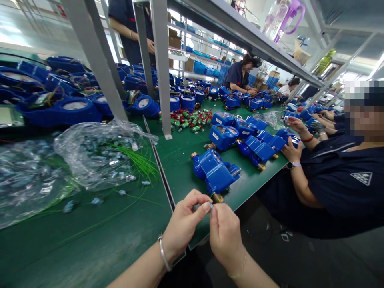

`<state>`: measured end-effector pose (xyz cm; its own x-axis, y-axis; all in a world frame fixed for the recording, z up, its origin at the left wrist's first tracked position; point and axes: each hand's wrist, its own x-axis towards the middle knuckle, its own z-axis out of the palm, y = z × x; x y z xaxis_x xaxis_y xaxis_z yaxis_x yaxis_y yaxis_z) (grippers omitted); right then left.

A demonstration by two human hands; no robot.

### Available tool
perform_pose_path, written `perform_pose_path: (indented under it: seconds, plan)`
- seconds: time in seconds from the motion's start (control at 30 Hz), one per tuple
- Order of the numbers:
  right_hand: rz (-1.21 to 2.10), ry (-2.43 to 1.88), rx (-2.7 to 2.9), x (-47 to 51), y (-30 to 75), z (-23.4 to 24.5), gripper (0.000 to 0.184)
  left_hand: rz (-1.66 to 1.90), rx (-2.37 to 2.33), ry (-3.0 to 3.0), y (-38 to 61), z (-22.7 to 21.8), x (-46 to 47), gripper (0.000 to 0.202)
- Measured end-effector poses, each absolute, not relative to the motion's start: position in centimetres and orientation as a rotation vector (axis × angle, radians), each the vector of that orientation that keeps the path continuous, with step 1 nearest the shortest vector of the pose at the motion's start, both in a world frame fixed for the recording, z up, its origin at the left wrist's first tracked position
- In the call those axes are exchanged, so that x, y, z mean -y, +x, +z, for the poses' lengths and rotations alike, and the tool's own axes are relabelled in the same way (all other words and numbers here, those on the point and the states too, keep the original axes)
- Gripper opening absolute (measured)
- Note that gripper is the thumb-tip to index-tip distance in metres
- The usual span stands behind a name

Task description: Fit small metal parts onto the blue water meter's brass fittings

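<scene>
My left hand (187, 216) is closed in a pinch, with thumb and forefinger on a small pale-blue plastic piece (210, 205). The fingertips of my right hand (226, 234) meet the same piece from the other side, also pinched. A short bit of green strand shows just above my fingers. Right behind my hands lies a blue water meter (213, 170) with brass pipe ends, tipped on its side. To the left, a clear plastic bag (87, 154) holds many similar pale-blue pieces and a bundle of green strands (138, 160).
More blue meters (223, 136) lie behind, beside a pile of green cylinders with red wires (195, 120). A grey shelf post (162, 72) stands on the green table (120, 228). At the right, a co-worker (339, 172) handles a meter; other people work farther off.
</scene>
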<state>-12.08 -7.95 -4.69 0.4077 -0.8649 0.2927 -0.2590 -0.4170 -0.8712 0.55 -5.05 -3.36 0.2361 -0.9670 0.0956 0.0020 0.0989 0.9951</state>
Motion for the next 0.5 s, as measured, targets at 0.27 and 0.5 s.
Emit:
perform_pose_path:
  seconds: [0.27,0.5]
  plan:
    - [-1.080,-2.153,-1.001,7.2,-11.8,-5.5,0.018,-0.961,1.007,1.215,0.4,-3.5,4.9,0.024]
    - [-1.086,-1.865,-1.037,7.4,-11.9,-5.6,0.029,-0.934,1.004,1.224,0.0,-3.8,4.6,0.025]
